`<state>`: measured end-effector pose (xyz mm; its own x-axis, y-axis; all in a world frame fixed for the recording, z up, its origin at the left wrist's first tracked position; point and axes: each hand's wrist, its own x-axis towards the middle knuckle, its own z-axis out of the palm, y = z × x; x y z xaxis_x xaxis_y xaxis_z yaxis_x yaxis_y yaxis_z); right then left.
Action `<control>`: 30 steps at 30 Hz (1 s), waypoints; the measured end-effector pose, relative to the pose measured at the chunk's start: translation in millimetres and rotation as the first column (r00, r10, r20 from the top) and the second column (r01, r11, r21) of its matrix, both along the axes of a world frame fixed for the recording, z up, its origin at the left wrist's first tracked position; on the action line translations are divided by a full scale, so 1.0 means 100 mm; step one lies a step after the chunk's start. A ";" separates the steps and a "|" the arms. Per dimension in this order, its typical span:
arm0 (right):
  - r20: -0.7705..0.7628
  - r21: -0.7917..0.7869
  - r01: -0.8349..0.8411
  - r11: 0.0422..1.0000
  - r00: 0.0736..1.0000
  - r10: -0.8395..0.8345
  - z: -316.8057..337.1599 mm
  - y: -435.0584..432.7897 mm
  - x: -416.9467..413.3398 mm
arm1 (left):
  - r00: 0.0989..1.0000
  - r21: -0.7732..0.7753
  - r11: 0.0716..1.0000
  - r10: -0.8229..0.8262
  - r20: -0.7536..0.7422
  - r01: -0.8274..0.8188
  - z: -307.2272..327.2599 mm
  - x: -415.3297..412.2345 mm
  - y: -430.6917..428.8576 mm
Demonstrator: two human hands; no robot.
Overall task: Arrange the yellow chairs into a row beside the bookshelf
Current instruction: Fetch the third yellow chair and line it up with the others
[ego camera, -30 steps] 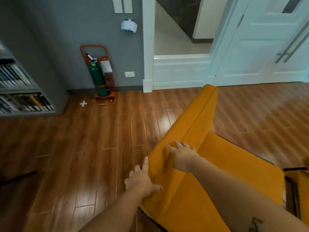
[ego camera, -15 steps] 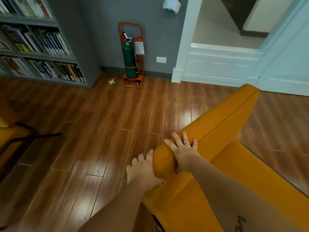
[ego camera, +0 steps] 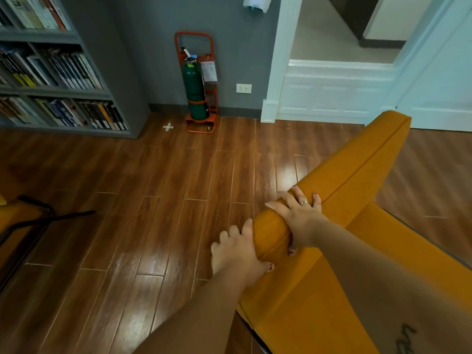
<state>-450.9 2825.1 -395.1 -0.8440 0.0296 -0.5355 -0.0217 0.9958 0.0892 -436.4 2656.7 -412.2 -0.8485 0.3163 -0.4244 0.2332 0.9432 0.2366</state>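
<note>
A yellow upholstered chair (ego camera: 339,190) fills the lower right, its padded backrest running from the centre up to the right. My left hand (ego camera: 237,251) grips the near end of that backrest from the left side. My right hand (ego camera: 298,213) wraps over the top of the backrest just beyond it. A second yellow chair (ego camera: 18,221) with a black metal frame shows partly at the left edge. The grey bookshelf (ego camera: 63,80), full of books, stands at the upper left.
A green fire extinguisher (ego camera: 195,90) in an orange stand sits against the grey wall. A white tape cross (ego camera: 168,127) marks the wooden floor near the shelf's corner. A white door frame (ego camera: 275,72) and doorway lie at the upper right.
My view has turned left, bringing the bookshelf and second chair in. Both hands went from resting on the backrest to gripping its end; the chair has shifted toward the shelf.
</note>
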 end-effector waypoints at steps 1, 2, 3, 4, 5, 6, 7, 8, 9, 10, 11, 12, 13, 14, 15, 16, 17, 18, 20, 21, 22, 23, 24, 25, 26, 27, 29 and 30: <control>0.002 0.004 0.008 1.000 1.000 -0.008 0.00 -0.01 0.00 | 1.000 0.004 1.000 -0.001 -0.001 0.001 0.00 -0.01 0.00; 0.003 0.006 0.015 1.000 1.000 -0.015 0.00 -0.01 0.00 | 1.000 0.011 1.000 0.001 0.000 -0.001 0.00 -0.01 0.01; 0.000 0.010 0.018 1.000 1.000 -0.018 0.01 -0.02 -0.01 | 1.000 0.018 1.000 0.003 0.004 -0.003 0.01 -0.01 0.00; -0.007 0.014 0.019 1.000 1.000 -0.019 0.01 -0.03 -0.01 | 1.000 0.023 1.000 0.004 0.006 -0.004 0.01 -0.01 0.00; -0.014 0.017 0.020 1.000 1.000 -0.019 0.01 -0.03 -0.01 | 1.000 0.025 1.000 0.003 0.007 -0.003 0.02 -0.02 0.00; -0.013 0.018 0.022 1.000 1.000 -0.022 0.02 -0.04 -0.01 | 1.000 0.025 1.000 0.002 0.011 -0.002 0.02 -0.02 0.00; -0.010 0.017 0.025 1.000 1.000 -0.025 0.02 -0.04 -0.01 | 1.000 0.026 1.000 0.002 0.016 -0.002 0.02 -0.02 0.00; -0.008 0.014 0.030 0.999 1.000 -0.030 0.02 -0.04 -0.02 | 1.000 0.027 1.000 0.001 0.021 -0.001 0.03 -0.03 -0.01; -0.004 0.015 0.036 0.999 0.999 -0.036 0.03 -0.05 -0.03 | 1.000 0.032 0.999 -0.003 0.030 0.002 0.04 -0.05 -0.01; 0.002 0.016 0.040 0.999 0.999 -0.040 0.03 -0.05 -0.04 | 0.999 0.042 0.999 -0.007 0.042 0.005 0.04 -0.08 -0.01; 0.006 0.018 0.042 0.999 0.999 -0.042 0.05 -0.05 -0.05 | 0.999 0.052 0.999 -0.007 0.053 0.005 0.04 -0.10 -0.01; 0.007 0.016 0.044 0.999 0.999 -0.044 0.05 -0.05 -0.07 | 0.998 0.061 0.998 -0.006 0.057 0.003 0.04 -0.12 -0.01; 0.008 0.014 0.045 0.999 0.999 -0.045 0.06 -0.06 -0.08 | 0.998 0.065 0.998 -0.005 0.055 0.002 0.04 -0.15 -0.01; 0.012 0.012 0.047 0.999 0.999 -0.047 0.08 -0.06 -0.10 | 0.999 0.065 0.998 -0.005 0.051 0.002 0.04 -0.18 -0.01; 0.014 0.011 0.049 0.999 0.999 -0.049 0.09 -0.06 -0.12 | 0.999 0.064 0.998 -0.006 0.048 0.003 0.04 -0.20 -0.01; 0.012 0.010 0.052 0.999 0.999 -0.052 0.10 -0.06 -0.15 | 0.999 0.063 0.998 -0.009 0.045 0.006 0.04 -0.23 0.00; 0.007 0.009 0.055 0.998 0.998 -0.056 0.10 -0.05 -0.17 | 0.999 0.063 0.998 -0.011 0.040 0.009 0.03 -0.27 0.01; -0.001 0.008 0.058 0.998 0.998 -0.058 0.10 -0.04 -0.20 | 0.999 0.065 0.998 -0.013 0.034 0.011 0.03 -0.32 0.02; -0.021 0.011 0.063 0.998 0.998 -0.062 0.09 -0.03 -0.27 | 1.000 0.068 0.998 -0.014 0.019 0.013 0.02 -0.41 0.03; -0.029 0.013 0.065 0.998 0.997 -0.065 0.08 -0.03 -0.30 | 1.000 0.068 0.998 -0.015 0.016 0.014 0.01 -0.45 0.04; -0.035 0.012 0.068 0.998 0.997 -0.068 0.08 -0.03 -0.33 | 1.000 0.068 0.998 -0.018 0.012 0.017 0.00 -0.49 0.04; -0.040 0.009 0.071 0.997 0.997 -0.070 0.07 -0.02 -0.36 | 1.000 0.068 0.997 -0.022 0.010 0.022 0.00 -0.52 0.05; -0.042 0.004 0.072 0.997 0.996 -0.072 0.07 -0.01 -0.39 | 1.000 0.069 0.997 -0.029 0.010 0.028 0.00 -0.55 0.05; -0.045 0.000 0.072 0.997 0.996 -0.072 0.06 0.00 -0.41 | 0.999 0.073 0.997 -0.036 0.010 0.035 -0.01 -0.58 0.06; -0.050 -0.003 0.073 0.997 0.996 -0.073 0.06 0.01 -0.42 | 0.999 0.077 0.996 -0.045 0.010 0.044 -0.01 -0.60 0.06; -0.056 -0.002 0.073 0.997 0.996 -0.073 0.05 0.01 -0.42 | 0.999 0.080 0.996 -0.051 0.010 0.050 -0.01 -0.62 0.06; -0.063 0.000 0.073 0.997 0.995 -0.073 0.03 0.02 -0.46 | 0.999 0.089 0.995 -0.052 0.012 0.050 -0.01 -0.66 0.06; -0.064 0.000 0.076 0.997 0.995 -0.076 0.02 0.03 -0.48 | 0.998 0.093 0.994 -0.053 0.014 0.052 0.00 -0.68 0.06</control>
<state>-498.7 2827.7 -392.7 -0.8717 0.0962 -0.4805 0.0598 0.9941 0.0906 -504.3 2662.9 -412.0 -0.8226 0.3989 -0.4052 0.2773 0.9036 0.3264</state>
